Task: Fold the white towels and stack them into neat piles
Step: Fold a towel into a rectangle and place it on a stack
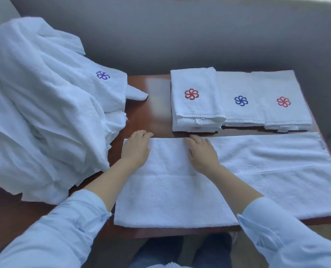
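The fingers (141,135) of both hands are straight and spread, palms down, gripping nothing. They press flat on the white towel (180,200), which is spread along the near edge of the counter (151,113). The left hand (135,149) lies on the towel's far-left corner, its fingertips reaching the far hem. The right hand (202,153) lies just beside it, toward the middle of the same hem, and the stretch of cloth between the two hands is smooth. The towel's long axis runs left to right, parallel to the near edge. The part under and in front of the hands appears to lie doubled, its right edge just in front of the right wrist. From there a single long stretch runs away to the right, as far as the counter's right edge. The loose end therefore lies to the right of both hands and nearer the right one, so the next fold probably falls to that hand. The cloth is plain terry with a woven band along its length, and no emblem shows. Beyond the fingertips, toward the far-right corner, three folded piles (240,113) sit side by side and touching, marked red, blue and red. On the left edge a loose heap (44,113) of unfolded white towels spills over the counter.
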Tool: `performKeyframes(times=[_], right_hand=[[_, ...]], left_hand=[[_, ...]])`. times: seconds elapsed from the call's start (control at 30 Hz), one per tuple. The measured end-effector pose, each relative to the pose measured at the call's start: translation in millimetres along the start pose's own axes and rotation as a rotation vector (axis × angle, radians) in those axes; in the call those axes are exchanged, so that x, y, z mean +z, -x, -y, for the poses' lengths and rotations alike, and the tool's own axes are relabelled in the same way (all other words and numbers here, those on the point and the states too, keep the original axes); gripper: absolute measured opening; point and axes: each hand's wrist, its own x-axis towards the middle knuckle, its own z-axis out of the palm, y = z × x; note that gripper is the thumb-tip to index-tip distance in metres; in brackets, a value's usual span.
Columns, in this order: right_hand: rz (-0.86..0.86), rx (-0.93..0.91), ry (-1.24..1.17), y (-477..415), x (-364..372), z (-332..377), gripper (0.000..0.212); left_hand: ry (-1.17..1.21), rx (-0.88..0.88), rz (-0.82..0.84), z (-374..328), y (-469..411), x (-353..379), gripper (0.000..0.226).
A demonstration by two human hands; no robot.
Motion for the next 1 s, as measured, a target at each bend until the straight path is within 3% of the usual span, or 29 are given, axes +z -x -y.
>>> performKeyframes(times=[0.13, 0.3, 0.47, 0.63, 0.8, 1.0], right_hand=[[-0.027, 0.000, 0.019, -14.0, 3.3, -0.8, 0.053], [0.004, 0.060, -0.005, -21.0, 1.4, 3.8, 0.042], [0.079, 0.078, 0.036, -11.1, -10.3, -2.2, 0.020], [-0.007, 0.011, 0.055, 9.6, -33.0, -10.7, 0.012], [-0.122, -0.005, -0.149, 48.5, -46.6, -0.9, 0.015], [-0.107, -0.076, -0.236, 113.7, -36.1, 3.7, 0.015]], left_hand=[[-0.081, -0.011, 0.049, 7.7, -17.3, -2.9, 0.049], [-0.122, -0.001, 0.117, 6.0, -23.0, -8.5, 0.008], [-0.072, 0.071, 0.039, 4.1, -5.2, -9.1, 0.023], [0.023, 0.039, -0.080, 2.8, 28.3, -16.4, 0.028], [0.018, 0.024, -0.165, -9.5, 66.4, -27.8, 0.031], [-0.004, 0.004, -0.240, -19.0, 130.8, -16.9, 0.031]])
